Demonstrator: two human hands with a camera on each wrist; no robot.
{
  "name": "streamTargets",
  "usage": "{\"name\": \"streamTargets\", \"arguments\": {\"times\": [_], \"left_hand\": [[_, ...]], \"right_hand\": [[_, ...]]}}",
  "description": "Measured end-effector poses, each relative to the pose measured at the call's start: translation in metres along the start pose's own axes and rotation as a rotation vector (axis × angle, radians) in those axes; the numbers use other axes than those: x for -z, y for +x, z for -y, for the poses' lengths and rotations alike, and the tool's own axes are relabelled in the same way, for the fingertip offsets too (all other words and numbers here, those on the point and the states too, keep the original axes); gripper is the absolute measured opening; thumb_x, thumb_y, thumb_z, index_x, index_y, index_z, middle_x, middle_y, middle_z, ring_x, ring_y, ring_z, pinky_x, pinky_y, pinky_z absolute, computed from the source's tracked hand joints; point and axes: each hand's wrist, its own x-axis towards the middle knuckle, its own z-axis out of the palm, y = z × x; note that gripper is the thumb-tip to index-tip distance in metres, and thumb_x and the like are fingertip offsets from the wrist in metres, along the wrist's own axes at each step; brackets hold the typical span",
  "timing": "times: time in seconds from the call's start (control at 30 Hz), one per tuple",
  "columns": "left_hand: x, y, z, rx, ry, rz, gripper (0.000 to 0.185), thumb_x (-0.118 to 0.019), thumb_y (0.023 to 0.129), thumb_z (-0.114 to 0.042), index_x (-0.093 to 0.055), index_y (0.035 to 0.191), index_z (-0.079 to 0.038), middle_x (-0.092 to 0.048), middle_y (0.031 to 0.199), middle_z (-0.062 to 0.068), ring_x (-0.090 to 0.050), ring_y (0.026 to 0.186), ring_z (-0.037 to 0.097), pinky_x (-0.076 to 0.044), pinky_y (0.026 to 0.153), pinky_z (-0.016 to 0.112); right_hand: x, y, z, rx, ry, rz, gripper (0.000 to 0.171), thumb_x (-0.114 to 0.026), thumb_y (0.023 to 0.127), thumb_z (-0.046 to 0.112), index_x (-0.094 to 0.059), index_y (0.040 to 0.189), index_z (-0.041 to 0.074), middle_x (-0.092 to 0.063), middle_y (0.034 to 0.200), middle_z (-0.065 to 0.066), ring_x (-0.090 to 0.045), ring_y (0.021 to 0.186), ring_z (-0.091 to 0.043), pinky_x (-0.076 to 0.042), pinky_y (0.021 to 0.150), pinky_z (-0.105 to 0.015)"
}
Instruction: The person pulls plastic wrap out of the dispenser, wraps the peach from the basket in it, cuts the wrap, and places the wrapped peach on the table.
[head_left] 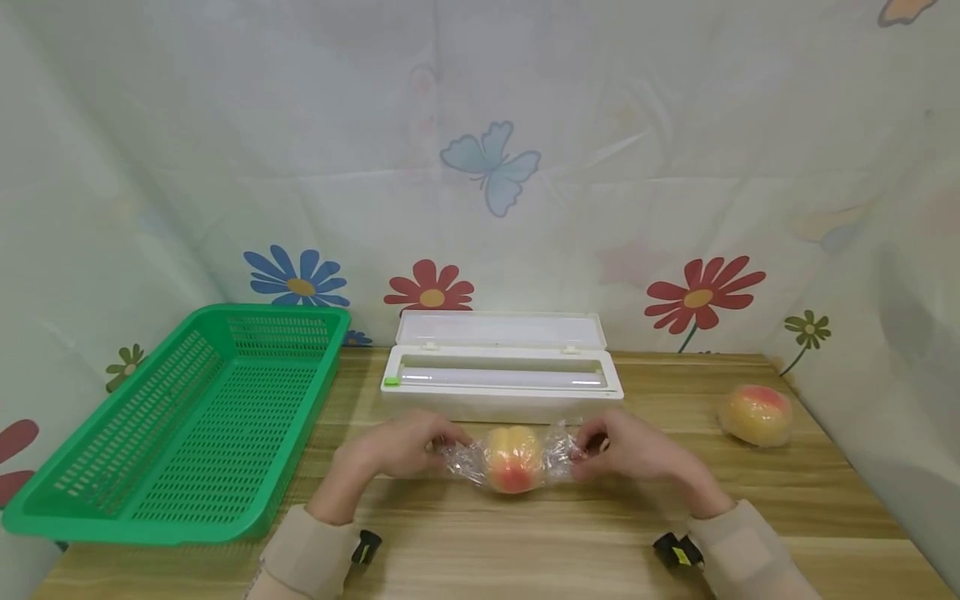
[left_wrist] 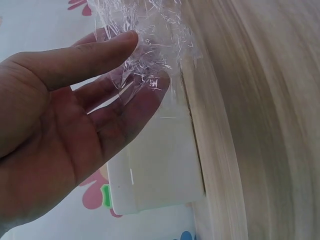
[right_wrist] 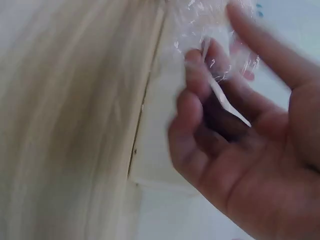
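A peach wrapped in clear cling film lies on the wooden table in front of me. My left hand pinches the film's left end and my right hand pinches its right end. In the left wrist view the crumpled film sits between my thumb and the fingers behind it. The right wrist view is blurred; curled fingers hold the film there.
Just behind the peach stands a white cling film dispenser with its lid up. A green mesh basket takes up the left side. A second film-wrapped peach lies at the far right. Flowered cloth walls surround the table.
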Motion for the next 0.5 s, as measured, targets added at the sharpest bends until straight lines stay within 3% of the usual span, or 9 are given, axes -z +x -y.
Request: {"name": "streamTargets", "arguments": {"times": [0.1,0.27,0.33,0.5], "left_hand": [[-0.001,0.0,0.001,0.01,0.001,0.0,0.035,-0.074,0.089,0.004,-0.075,0.121,-0.011,-0.071,0.111,-0.004,-0.062,0.097,0.016,-0.054,0.09,0.035],[-0.002,0.001,0.001,0.019,0.011,0.008,0.036,-0.075,0.09,0.002,-0.074,0.122,-0.013,-0.07,0.112,-0.002,-0.062,0.097,0.017,-0.054,0.091,0.037],[-0.002,0.001,0.001,0.022,0.013,0.012,0.037,-0.075,0.089,0.001,-0.074,0.123,-0.014,-0.07,0.112,-0.002,-0.061,0.096,0.016,-0.054,0.09,0.036],[-0.001,0.002,0.0,0.009,0.008,0.018,0.037,-0.076,0.089,0.001,-0.074,0.123,-0.014,-0.068,0.105,-0.004,-0.06,0.092,0.016,-0.053,0.085,0.033]], "right_hand": [[0.005,-0.003,-0.005,0.005,0.137,0.065,0.019,-0.077,0.092,0.009,-0.067,0.103,-0.001,-0.066,0.09,-0.013,-0.062,0.08,-0.024,-0.054,0.066,-0.03],[0.01,-0.006,-0.011,-0.099,0.291,0.095,0.023,-0.06,0.104,0.008,-0.055,0.118,-0.009,-0.065,0.099,-0.02,-0.063,0.083,-0.029,-0.056,0.066,-0.035],[0.008,-0.006,-0.011,-0.122,0.263,0.083,0.019,-0.059,0.104,0.008,-0.058,0.114,-0.008,-0.065,0.095,-0.018,-0.061,0.08,-0.026,-0.055,0.063,-0.032],[-0.001,-0.001,-0.006,-0.141,0.065,0.05,0.011,-0.069,0.097,0.013,-0.068,0.092,0.003,-0.061,0.077,-0.003,-0.053,0.067,-0.015,-0.044,0.056,-0.025]]}}
